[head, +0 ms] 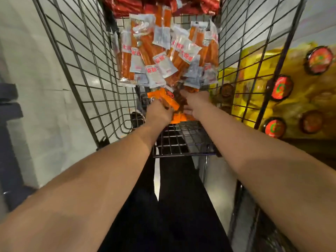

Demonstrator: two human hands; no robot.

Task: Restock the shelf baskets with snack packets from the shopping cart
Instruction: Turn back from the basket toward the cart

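Two bare forearms reach from six o'clock down into the wire cart (76,73), where the left hand (160,113) curls around a bunch of orange packets (163,100) and the right hand (195,104), just beside it at about one o'clock, digs among more of them, its fingers buried so I cannot tell what it grips. Both hands work low at the near end, likely because gathering several packets at once saves trips to the shelf. Further off, toward twelve o'clock, lies a heap of clear sausage packets (163,51), then red packets (127,5) at the far end; yellow shelf goods (300,99) sit at three o'clock.
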